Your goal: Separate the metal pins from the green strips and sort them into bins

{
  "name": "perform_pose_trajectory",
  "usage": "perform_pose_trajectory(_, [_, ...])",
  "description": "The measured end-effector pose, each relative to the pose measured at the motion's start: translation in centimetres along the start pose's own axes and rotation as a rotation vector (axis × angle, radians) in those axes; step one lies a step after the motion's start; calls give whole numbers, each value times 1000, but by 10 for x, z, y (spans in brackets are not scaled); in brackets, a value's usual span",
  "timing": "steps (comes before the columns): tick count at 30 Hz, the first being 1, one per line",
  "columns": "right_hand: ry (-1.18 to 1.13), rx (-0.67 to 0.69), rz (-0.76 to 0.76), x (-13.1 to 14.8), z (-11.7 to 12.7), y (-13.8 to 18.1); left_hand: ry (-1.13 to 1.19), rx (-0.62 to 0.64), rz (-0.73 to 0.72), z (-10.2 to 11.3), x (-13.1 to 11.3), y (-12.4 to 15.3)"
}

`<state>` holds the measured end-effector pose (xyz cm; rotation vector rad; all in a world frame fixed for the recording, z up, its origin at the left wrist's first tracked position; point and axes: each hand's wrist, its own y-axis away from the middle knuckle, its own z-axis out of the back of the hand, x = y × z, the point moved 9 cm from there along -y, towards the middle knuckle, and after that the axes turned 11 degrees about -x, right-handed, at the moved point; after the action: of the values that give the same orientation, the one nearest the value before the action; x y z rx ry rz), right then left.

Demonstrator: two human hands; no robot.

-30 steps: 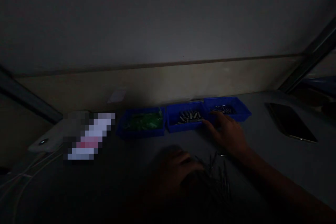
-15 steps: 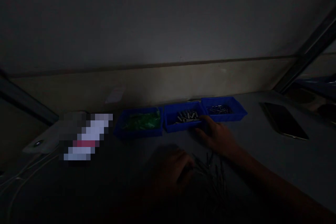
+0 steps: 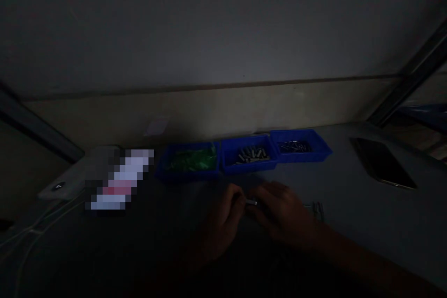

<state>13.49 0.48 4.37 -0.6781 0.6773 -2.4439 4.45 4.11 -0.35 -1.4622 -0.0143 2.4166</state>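
Note:
My left hand is closed, fingertips pinched on a small pale metal cylinder. Close beside it, my right hand is curled shut, its fingertips at the cylinder's far end; what lies inside those fingers is too dark to make out. Behind the hands stands a blue bin with several short metal cylinders like the one held. To its right another blue bin holds thin metal pieces. Thin metal parts lie on the table just past my right hand, partly hidden by it.
A third blue bin at the left contains green pieces. A dark phone lies at the right. A white device with cables and a blurred-out bright patch sit at the left. A wall closes off the back.
My right hand has come back from the middle bin to meet my left hand. The metal cylinder now shows between them. My left hand has shifted slightly up, and the view has moved a little.

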Motion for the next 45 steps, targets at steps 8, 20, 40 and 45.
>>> perform_pose_trajectory(8, [-103,-25,-87,-10,-1,0,111,29,-53,-1,-5,2])
perform_pose_trajectory(20, [-97,-55,-134,-14,-1,4,32,-35,-12,6,-3,-6])
perform_pose_trajectory(40, [-225,12,-116,-8,1,2,128,0,49,7,-5,-5])
perform_pose_trajectory(45, [-192,85,46,6,3,4,107,36,85,3,2,-1])
